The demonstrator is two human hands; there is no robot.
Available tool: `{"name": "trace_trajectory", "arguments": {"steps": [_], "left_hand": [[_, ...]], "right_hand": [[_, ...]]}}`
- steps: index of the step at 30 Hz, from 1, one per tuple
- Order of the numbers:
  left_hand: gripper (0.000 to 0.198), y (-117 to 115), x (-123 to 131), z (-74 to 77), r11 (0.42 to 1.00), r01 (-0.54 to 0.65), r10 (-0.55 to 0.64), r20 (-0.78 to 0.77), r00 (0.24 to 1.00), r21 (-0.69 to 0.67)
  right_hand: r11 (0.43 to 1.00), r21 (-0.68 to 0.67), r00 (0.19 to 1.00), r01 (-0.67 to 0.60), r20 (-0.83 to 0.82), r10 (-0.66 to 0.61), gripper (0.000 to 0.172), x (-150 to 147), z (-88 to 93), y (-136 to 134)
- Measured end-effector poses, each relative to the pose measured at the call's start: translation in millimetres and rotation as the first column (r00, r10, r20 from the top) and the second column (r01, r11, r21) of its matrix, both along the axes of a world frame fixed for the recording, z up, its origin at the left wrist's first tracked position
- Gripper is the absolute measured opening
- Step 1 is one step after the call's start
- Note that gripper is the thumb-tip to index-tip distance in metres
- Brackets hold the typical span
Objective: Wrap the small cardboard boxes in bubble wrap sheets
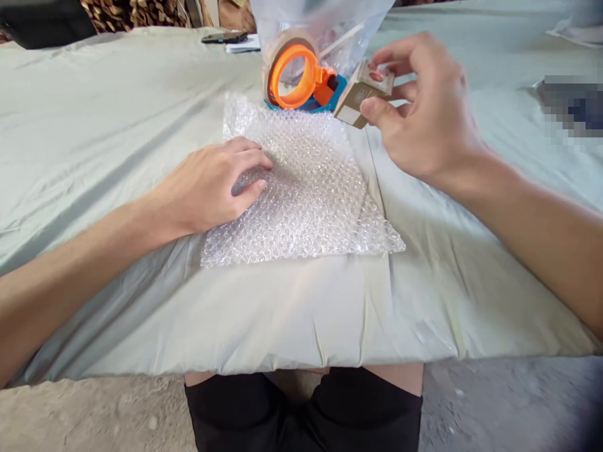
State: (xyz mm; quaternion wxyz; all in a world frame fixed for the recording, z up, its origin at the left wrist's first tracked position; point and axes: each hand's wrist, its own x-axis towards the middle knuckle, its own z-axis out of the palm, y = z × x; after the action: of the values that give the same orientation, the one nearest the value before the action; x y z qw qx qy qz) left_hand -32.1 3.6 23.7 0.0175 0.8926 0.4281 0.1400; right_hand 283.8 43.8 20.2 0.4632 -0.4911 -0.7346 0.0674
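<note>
A sheet of clear bubble wrap (pixel 306 188) lies flat on the pale green cloth-covered table (pixel 94 125). My left hand (pixel 211 185) rests palm down on the sheet's left part, fingers stretched out and slightly curled. My right hand (pixel 424 113) hovers above the sheet's far right corner, its thumb and fingers closed round a small brown cardboard box (pixel 360 94) with a red mark on top. The box is tilted and held in the air.
An orange and blue tape dispenser (pixel 301 78) with a roll of tape stands just behind the bubble wrap. A clear plastic bag (pixel 325 22) rises behind it. A phone on papers (pixel 226 39) lies at the far edge. The table's near edge runs above my knees.
</note>
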Motion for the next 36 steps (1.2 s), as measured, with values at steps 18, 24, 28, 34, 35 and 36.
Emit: {"name": "trace_trajectory", "arguments": {"steps": [18, 24, 28, 34, 35, 36], "left_hand": [[0.088, -14.1, 11.6, -3.5, 0.995, -0.081, 0.086, 0.083, 0.993, -0.062], [0.085, -7.7, 6.9, -7.2, 0.995, -0.085, 0.089, 0.087, 0.992, -0.05], [0.083, -5.1, 6.8, -8.3, 0.991, -0.115, 0.118, 0.049, 0.992, -0.067], [0.088, -6.0, 8.9, -6.6, 0.991, -0.117, 0.121, 0.059, 0.991, -0.07], [0.09, -5.9, 8.9, -6.3, 0.992, -0.111, 0.115, 0.063, 0.991, -0.066], [0.091, -5.7, 8.8, -6.0, 0.993, -0.107, 0.111, 0.07, 0.991, -0.06]], "right_hand": [[0.893, -0.195, 0.913, -0.406, -0.117, 0.39, 0.035, -39.8, -12.4, -27.5], [0.914, -0.17, 0.926, -0.368, 0.016, 0.376, 0.045, -33.7, -8.5, -27.3], [0.911, -0.148, 0.922, -0.384, -0.013, 0.386, 0.05, -27.7, -11.5, -20.1], [0.907, -0.156, 0.919, -0.391, -0.016, 0.393, 0.052, -27.3, -8.1, -20.2], [0.91, -0.141, 0.92, -0.39, -0.015, 0.392, 0.054, -27.4, -6.9, -20.5], [0.913, -0.125, 0.921, -0.388, -0.012, 0.39, 0.056, -27.5, -5.7, -20.6]]}}
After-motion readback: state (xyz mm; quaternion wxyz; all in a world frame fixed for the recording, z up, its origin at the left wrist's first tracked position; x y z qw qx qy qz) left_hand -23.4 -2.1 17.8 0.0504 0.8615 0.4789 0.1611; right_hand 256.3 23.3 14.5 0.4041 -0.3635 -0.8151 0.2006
